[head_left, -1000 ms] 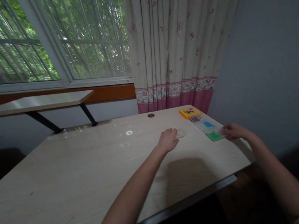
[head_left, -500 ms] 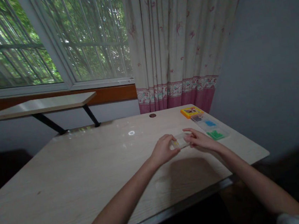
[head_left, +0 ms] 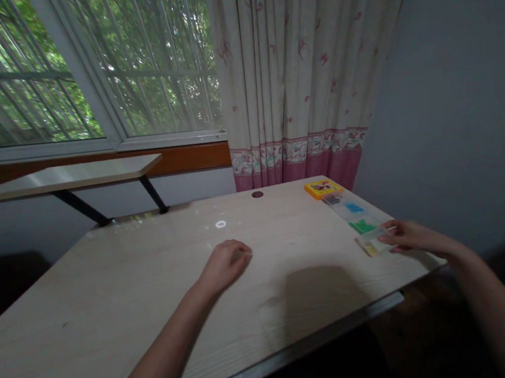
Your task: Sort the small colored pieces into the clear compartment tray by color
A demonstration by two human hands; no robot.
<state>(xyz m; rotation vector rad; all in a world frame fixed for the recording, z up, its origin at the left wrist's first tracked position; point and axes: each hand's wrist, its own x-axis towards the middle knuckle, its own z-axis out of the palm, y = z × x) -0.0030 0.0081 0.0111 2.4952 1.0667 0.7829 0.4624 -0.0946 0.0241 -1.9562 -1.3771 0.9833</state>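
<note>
My right hand (head_left: 402,238) grips a small clear plastic box (head_left: 377,239) by its right side, at the right edge of the desk. Yellow bits (head_left: 371,250) show inside this box. Just beyond it lies another clear box with green pieces (head_left: 362,226), then blue pieces (head_left: 354,208) and dark pieces (head_left: 335,199) farther back. Over the middle of the desk, my left hand (head_left: 227,264) is closed with its fingertips together. Whether something tiny sits in that pinch is hidden.
A yellow box (head_left: 323,189) with a printed top lies at the desk's back right corner. The pale wooden desk (head_left: 155,295) has a round cable hole (head_left: 257,194) at the back. A raised shelf (head_left: 75,176) stands at the back left, below the window.
My right hand has carried the clear box with yellow bits right, beside the green pieces. My left hand has let go of that box and moved left, its fingers now closed together.
</note>
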